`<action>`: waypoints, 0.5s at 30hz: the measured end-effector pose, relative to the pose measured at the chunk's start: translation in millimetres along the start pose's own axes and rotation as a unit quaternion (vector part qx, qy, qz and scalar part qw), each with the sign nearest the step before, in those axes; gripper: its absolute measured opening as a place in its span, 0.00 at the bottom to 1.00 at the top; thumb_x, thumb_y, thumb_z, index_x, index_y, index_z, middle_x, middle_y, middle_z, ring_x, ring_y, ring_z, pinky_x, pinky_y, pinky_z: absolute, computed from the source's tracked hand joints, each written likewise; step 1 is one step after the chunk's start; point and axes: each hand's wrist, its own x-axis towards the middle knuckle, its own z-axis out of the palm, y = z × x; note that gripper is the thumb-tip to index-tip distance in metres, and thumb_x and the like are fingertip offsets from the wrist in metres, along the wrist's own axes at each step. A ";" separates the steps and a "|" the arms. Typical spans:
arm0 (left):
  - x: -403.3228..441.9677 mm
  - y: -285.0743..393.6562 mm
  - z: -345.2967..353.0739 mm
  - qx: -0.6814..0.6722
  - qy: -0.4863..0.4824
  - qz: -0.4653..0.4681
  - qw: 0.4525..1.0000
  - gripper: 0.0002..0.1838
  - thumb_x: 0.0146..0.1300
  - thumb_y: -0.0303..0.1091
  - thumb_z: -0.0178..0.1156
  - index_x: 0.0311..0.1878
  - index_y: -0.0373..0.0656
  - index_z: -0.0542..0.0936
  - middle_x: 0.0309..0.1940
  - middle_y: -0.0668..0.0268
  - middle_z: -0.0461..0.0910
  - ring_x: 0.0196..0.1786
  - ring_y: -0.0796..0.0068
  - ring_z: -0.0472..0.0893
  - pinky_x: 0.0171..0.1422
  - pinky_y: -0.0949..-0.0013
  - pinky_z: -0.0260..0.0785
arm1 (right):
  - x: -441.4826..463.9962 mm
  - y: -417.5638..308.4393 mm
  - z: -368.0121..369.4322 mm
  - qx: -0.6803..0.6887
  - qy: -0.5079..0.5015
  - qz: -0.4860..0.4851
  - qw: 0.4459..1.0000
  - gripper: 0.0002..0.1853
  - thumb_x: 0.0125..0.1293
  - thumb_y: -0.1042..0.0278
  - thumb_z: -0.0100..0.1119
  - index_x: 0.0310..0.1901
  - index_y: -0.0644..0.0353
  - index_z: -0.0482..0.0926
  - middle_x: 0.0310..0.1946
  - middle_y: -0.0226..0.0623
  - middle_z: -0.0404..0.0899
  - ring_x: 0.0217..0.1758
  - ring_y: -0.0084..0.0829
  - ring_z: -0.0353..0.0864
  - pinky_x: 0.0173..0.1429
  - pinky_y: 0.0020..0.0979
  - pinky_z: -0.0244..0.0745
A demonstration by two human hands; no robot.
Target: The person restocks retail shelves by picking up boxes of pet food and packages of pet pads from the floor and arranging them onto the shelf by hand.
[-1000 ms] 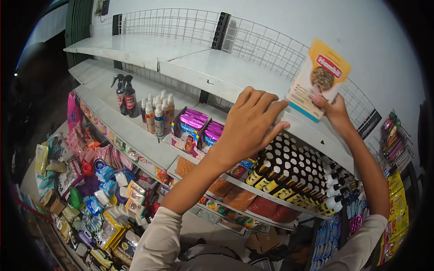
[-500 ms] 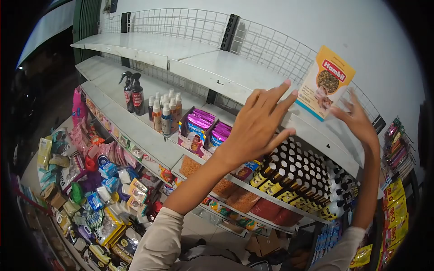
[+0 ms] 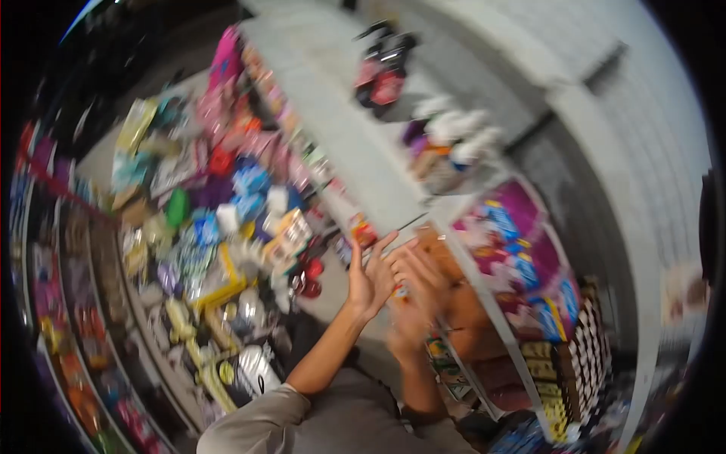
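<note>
My left hand [image 3: 365,286] is raised with fingers spread and nothing in it. Close beside it, my right hand [image 3: 418,291] is smeared by motion; its fingers look stretched out toward the left hand, and no object shows in them. I cannot tell whether the two hands touch. Both hover in front of the shelving, near the bags of orange-brown pellets [image 3: 463,303]. Just right of these stand purple packets [image 3: 518,253] in display boxes.
Many bagged goods [image 3: 204,250] are heaped on the floor at left. White shelves [image 3: 333,98] hold black spray bottles [image 3: 384,72] and small white-capped bottles [image 3: 454,140]. Dark-and-yellow bottles [image 3: 567,367] stand at lower right. Another stocked shelf [image 3: 72,333] runs along the left edge.
The view has swung left and down toward the floor heap. Both hands have left the upright yellow Hambil box on the upper shelf and come together low in front of me.
</note>
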 end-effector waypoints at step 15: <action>-69.5 198.8 -491.4 0.117 0.592 -0.091 0.792 0.27 0.68 0.57 0.48 0.57 0.44 0.72 0.42 0.64 0.81 0.39 0.67 0.79 0.43 0.61 0.73 | -270.4 328.5 529.8 0.046 -0.482 0.471 0.737 0.34 0.70 0.37 0.47 0.67 0.53 0.68 0.48 0.42 0.82 0.36 0.34 0.86 0.31 0.30 0.76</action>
